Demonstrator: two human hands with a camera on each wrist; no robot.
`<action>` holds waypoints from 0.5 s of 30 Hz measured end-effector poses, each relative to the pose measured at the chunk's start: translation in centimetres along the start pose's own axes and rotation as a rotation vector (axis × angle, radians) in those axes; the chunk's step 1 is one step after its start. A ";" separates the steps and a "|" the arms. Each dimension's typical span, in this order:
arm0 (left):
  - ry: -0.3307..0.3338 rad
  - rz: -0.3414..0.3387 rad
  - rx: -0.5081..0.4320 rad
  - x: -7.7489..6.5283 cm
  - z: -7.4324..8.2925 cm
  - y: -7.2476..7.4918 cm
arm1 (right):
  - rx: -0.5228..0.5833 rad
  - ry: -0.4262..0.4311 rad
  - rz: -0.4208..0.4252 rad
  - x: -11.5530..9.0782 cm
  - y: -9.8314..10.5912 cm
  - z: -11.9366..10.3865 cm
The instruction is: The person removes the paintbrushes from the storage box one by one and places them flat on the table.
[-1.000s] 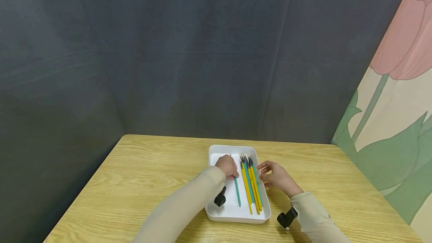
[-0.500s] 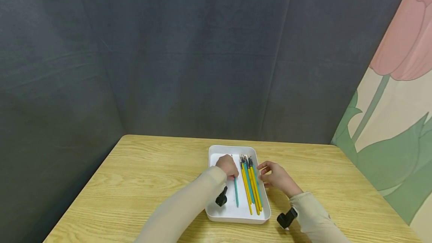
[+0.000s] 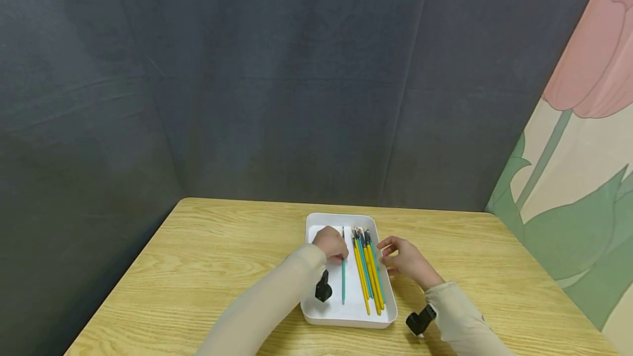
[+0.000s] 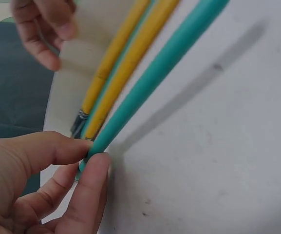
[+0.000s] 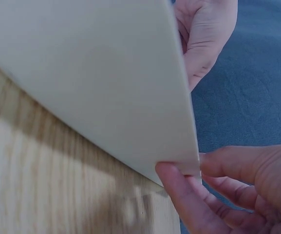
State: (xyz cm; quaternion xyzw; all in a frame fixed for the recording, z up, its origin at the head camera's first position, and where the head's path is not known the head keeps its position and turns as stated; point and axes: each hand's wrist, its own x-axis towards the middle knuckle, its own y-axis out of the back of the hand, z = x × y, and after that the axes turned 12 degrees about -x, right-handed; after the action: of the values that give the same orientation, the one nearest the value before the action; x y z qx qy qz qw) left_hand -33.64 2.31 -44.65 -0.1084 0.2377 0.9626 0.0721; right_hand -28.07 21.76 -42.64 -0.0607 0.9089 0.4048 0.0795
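Note:
In the head view my left hand [image 3: 330, 243] is over the left half of a white tray [image 3: 341, 322]. It pinches a teal paintbrush [image 3: 343, 285] between thumb and fingers, and the left wrist view shows the teal handle [image 4: 155, 73] slanting up from the fingertips [image 4: 95, 168]. A shadow of the handle falls on the tray floor. My right hand [image 3: 406, 260] is at the tray's right side. In the right wrist view its fingers [image 5: 179, 195] pinch the tray wall [image 5: 91, 73] near the rim, from outside and over the edge. The brush's bristle end is mostly hidden.
Several yellow and teal paintbrushes [image 3: 368, 271] lie side by side along the tray's right half, bristles toward the far end. The tray stands on a wooden table [image 3: 222, 257]. A dark curtain [image 3: 296, 98] hangs behind it, with a tulip-painted wall [image 3: 583, 180] at right.
My left hand has shifted slightly left, and the teal paintbrush has swung from a slant to nearly straight, away from the other brushes. My right hand and the tray stay put.

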 end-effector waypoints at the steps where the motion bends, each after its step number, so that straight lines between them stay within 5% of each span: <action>1: -0.012 -0.009 -0.029 -0.1 0.0 0.2 | -0.001 0.000 0.000 0.0 0.0 0.0; 8: -0.030 -0.111 -0.327 -1.8 1.3 2.3 | -0.006 -0.006 0.002 0.0 0.0 0.1; 15: -0.071 -0.166 -0.491 -3.2 2.3 5.4 | -0.003 0.003 0.009 -0.1 -0.1 0.1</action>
State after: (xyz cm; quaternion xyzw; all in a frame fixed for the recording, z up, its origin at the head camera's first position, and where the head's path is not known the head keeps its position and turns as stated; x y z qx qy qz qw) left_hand -31.98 -1.63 -39.50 -0.1080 -0.0153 0.9854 0.1307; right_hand -28.00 21.84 -42.76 -0.0573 0.9086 0.4065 0.0764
